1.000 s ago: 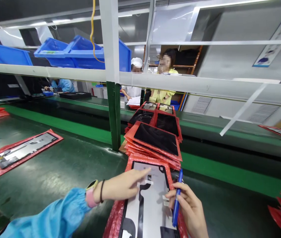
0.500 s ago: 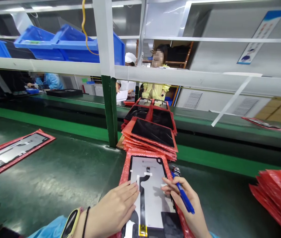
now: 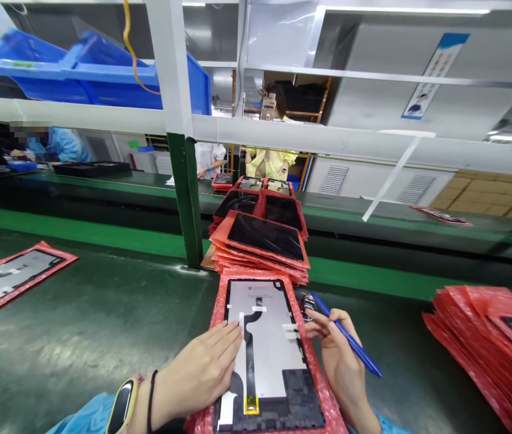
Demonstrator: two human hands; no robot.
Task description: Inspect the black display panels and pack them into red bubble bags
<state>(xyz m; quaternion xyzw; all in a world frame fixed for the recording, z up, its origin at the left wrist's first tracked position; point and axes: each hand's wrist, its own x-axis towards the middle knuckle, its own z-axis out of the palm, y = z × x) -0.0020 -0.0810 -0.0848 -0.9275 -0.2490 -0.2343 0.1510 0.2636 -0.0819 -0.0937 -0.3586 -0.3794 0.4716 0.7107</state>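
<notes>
A tablet display panel (image 3: pixel 270 337), its silver back up, lies on a red bubble-wrap sheet (image 3: pixel 218 306) in front of me. My left hand (image 3: pixel 206 367) rests flat along its left side, fingers stretched out and close together. To the right of the panel, my right hand (image 3: pixel 340 349) grips a slim blue pen (image 3: pixel 359 351) slanting between the fingers. Its fingertips are near the panel's right edge and beside a small shiny metal object (image 3: pixel 306 304), whose kind I cannot make out. A black ribbon strip (image 3: pixel 250 355) with a yellow end runs down the panel.
Beyond the panel stands a stack of red-wrapped screens (image 3: pixel 262 241). More red sleeves (image 3: pixel 477 349) are piled at right, and another wrapped panel (image 3: pixel 16 277) lies at left. A green post (image 3: pixel 184 205) rises beside the stack. Blue bins (image 3: pixel 111 75) sit above; people are across the bench.
My right hand has drawn back from over the panel to its right edge, and the pen has shifted right with it. My left hand stays on the panel. The whole view has turned slightly.
</notes>
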